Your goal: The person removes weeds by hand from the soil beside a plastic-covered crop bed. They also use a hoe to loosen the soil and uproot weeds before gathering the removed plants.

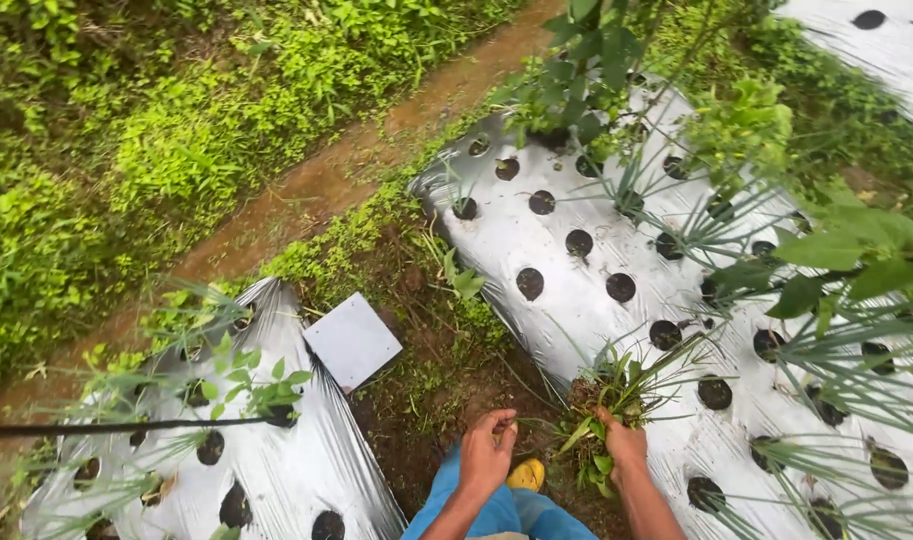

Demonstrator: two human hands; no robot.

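Observation:
My right hand (624,442) grips a clump of green weeds (604,410) growing at the near edge of a raised bed covered in silver plastic mulch (576,290). My left hand (487,452) hovers just left of it, fingers curled, pinching a thin blade of grass. Below my hands I see my blue trouser knees (496,510) and a yellow shoe tip (526,474). The mulch sheet has rows of round planting holes (529,283), some with thin spiky seedlings (676,225).
A second mulched bed (276,470) lies at lower left with small leafy plants and a dark hose across it. A flat grey square board (352,340) lies in the dirt furrow between beds. A muddy ditch (306,190) runs diagonally past dense green groundcover.

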